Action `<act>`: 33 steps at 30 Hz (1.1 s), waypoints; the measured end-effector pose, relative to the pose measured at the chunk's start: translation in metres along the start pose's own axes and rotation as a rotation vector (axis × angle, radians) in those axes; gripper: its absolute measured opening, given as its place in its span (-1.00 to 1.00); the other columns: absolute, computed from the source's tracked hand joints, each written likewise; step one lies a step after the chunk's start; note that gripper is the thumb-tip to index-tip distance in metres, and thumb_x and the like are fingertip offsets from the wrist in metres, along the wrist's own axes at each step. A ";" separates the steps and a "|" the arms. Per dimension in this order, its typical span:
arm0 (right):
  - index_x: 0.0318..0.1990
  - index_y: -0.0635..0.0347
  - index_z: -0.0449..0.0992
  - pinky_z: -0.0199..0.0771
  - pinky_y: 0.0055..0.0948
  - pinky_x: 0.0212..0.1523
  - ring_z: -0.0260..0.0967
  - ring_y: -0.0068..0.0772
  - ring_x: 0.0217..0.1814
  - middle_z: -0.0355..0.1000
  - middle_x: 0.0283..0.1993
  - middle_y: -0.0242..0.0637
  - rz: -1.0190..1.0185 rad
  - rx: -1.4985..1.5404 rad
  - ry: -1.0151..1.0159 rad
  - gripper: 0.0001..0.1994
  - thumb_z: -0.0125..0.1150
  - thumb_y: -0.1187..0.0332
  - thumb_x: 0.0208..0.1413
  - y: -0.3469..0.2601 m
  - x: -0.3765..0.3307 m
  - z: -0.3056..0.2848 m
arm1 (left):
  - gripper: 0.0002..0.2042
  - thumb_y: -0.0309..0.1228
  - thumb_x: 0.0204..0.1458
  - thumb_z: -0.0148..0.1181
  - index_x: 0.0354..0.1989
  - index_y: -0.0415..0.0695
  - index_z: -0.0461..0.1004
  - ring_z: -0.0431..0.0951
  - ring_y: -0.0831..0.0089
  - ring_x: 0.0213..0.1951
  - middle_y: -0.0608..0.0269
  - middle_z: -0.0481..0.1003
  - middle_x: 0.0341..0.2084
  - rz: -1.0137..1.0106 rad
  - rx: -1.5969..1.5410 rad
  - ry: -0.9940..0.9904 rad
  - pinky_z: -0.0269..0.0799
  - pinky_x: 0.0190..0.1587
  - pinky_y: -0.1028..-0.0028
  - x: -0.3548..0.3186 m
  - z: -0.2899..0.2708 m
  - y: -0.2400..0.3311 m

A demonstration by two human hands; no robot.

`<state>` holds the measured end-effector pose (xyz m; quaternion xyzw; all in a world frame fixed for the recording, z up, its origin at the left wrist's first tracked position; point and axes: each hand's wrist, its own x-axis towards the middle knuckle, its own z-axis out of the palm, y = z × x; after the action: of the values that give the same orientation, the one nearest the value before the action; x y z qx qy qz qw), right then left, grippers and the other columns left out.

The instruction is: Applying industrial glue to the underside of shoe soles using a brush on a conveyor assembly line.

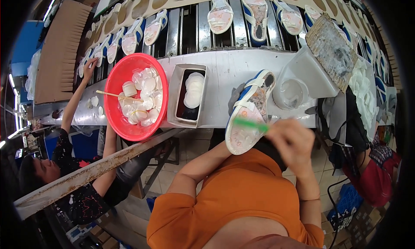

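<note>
A white and blue sandal (248,119) is tilted across the near edge of the grey table (220,61). White straps cross it, and part of its insole is bare, rough and dark. My left forearm (201,166) runs in behind the sandal and holds it up. The fingers of that hand are hidden by the sole. Just right of the sandal, my right hand (294,141) is closed round a thin green-handled tool (248,124) laid over the lower insole. Motion blurs both, and the tool's tip cannot be made out.
A red basin (162,82) holds several white round pads and a stick. Beside it stands a box (173,93) with pads. Right are a cup (292,93) and a stained board (330,50). Sandals line the roller conveyor (190,28). A co-worker's hand (89,67) reaches there.
</note>
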<state>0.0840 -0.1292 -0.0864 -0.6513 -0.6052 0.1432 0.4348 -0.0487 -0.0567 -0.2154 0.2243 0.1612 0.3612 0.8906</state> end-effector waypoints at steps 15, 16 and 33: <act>-0.31 0.18 0.64 0.37 -0.50 -0.51 0.39 -0.41 -0.49 0.51 -0.35 -0.31 -0.420 -0.066 -0.148 -0.85 0.43 0.51 -0.10 -0.023 0.021 -0.008 | -0.46 -0.10 0.13 0.19 0.25 -0.06 0.30 0.42 0.24 0.15 0.19 0.41 0.11 0.206 0.679 -0.013 0.40 0.14 0.19 0.013 -0.001 0.018; -0.31 0.18 0.64 0.37 -0.50 -0.51 0.38 -0.41 -0.50 0.51 -0.35 -0.32 -0.314 -0.041 -0.091 -0.84 0.45 0.50 -0.11 -0.023 0.021 -0.006 | -0.46 -0.10 0.13 0.19 0.24 -0.06 0.30 0.42 0.24 0.15 0.19 0.41 0.11 0.207 0.733 -0.021 0.40 0.14 0.19 0.012 -0.002 0.020; -0.37 0.32 0.63 0.38 -0.53 -0.44 0.45 -0.42 -0.43 0.53 -0.39 -0.20 0.064 0.258 0.146 -0.92 0.39 0.59 -0.06 0.008 0.011 0.008 | -0.55 -0.32 -0.01 0.38 0.09 -0.08 0.46 0.50 0.36 0.02 0.23 0.51 -0.02 0.110 1.596 0.003 0.39 0.09 0.34 0.032 0.003 0.053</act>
<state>0.0860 -0.1146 -0.0931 -0.6175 -0.5275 0.1861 0.5530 -0.0561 -0.0008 -0.1893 0.8010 0.3608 0.1804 0.4423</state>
